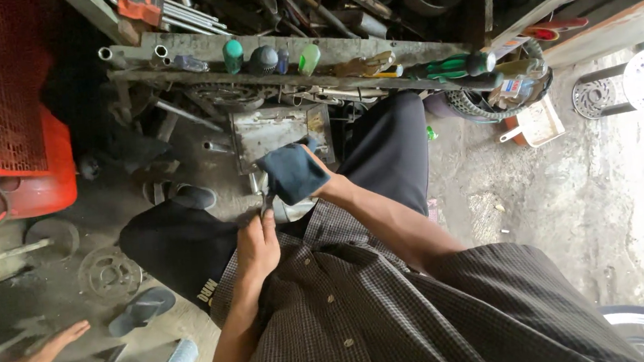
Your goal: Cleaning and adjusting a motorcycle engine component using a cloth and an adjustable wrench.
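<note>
The dark blue cloth (292,172) hides the right hand's fingers and most of the metal part (287,208).

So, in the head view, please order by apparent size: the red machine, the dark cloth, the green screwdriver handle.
1. red machine
2. dark cloth
3. green screwdriver handle
The machine is partly cut off by the frame edge.

Short-sleeved shirt (366,310) in a fine dark check, small pale buttons down the front, open collar. Black trousers (179,250), with pale lettering near the hem of one leg. Forearms bare from the sleeve edge down. Dark blue glove (291,173) over the right grip (302,176); left grip (259,246) bare, no ring or watch visible.
</note>
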